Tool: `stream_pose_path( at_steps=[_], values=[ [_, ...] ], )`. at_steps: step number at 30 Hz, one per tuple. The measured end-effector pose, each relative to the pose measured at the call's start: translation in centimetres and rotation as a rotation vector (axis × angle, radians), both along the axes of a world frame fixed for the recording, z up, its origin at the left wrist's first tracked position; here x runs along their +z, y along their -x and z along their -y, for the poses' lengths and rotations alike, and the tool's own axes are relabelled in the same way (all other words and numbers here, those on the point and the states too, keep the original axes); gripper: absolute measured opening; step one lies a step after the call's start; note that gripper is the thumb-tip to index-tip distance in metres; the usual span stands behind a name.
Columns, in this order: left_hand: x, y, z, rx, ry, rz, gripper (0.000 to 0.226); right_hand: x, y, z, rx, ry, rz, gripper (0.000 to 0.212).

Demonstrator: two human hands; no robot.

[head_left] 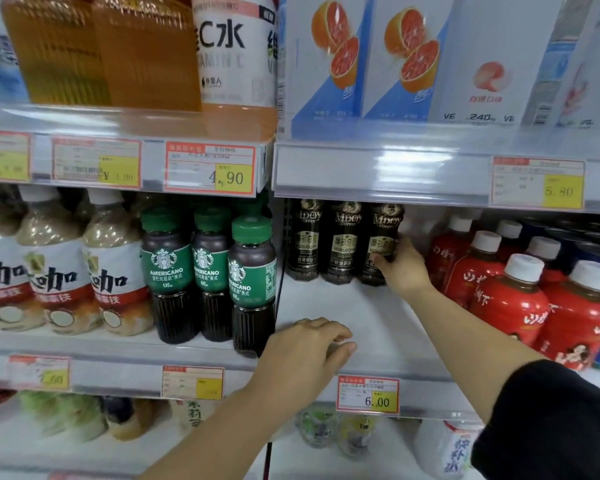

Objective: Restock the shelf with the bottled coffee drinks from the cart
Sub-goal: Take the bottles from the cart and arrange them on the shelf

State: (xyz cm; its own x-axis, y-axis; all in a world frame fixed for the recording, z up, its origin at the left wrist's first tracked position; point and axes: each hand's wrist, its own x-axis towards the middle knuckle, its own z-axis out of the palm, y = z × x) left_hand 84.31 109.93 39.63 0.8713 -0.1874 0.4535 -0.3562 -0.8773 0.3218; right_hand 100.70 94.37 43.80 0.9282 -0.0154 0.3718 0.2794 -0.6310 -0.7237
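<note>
At far left, white-capped latte bottles (58,268) are standing in a row on the middle shelf (340,306), and just beside them three green-capped Americano bottles (207,271) are standing together, the nearest one at the front edge. To their right, the left hand (309,348) is resting palm down on the bare white board near its front lip; its fingers are lying loosely curved and close together, holding nothing. Behind it, well back on the same board, three dark coffee bottles (343,240) are standing upright side by side, their tops reaching up behind the price rail above. The right hand (400,268) is reaching in from the right and gripping the rightmost coffee bottle (383,230) around its label, thumb at the front and fingers wrapping behind it; whether its base is touching the board cannot be told, since the hand is covering that part. Below the hand, a price tag (368,396) reading 6.00 is sitting on the shelf's front rail. Further right, white-capped red bottles (534,299) are filling the board, and the arm's dark sleeve (551,420) is crossing the lower right corner.
</note>
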Motion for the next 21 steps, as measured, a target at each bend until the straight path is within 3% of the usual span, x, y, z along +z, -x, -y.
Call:
stream_pose_path(
  at_steps=[5,8,10,14,18,21],
  values=[
    [0.0,-0.1,-0.2,-0.002,-0.011,0.039,0.072,0.0,-0.3,0.0,0.009,-0.002,-0.040,0.057],
    [0.5,0.3,-0.1,-0.027,-0.012,0.062,0.044,0.7,2.2,0.2,0.012,-0.015,-0.008,0.065],
    [0.6,1.2,-0.2,-0.046,-0.027,0.198,0.027,0.9,5.7,0.2,0.049,-0.067,0.124,0.056],
    [0.1,4.4,-1.6,-0.104,0.070,0.372,0.023,0.0,13.9,-1.1,0.191,-0.115,0.272,0.027],
    [-2.6,9.2,-6.2,-0.004,0.129,0.411,0.020,-2.5,21.2,-5.4,0.406,-0.043,0.282,0.015],
    [-6.2,13.6,-11.6,0.125,0.169,0.326,0.024,-5.5,24.6,-10.8,0.557,0.007,0.200,0.009]
  ],
)
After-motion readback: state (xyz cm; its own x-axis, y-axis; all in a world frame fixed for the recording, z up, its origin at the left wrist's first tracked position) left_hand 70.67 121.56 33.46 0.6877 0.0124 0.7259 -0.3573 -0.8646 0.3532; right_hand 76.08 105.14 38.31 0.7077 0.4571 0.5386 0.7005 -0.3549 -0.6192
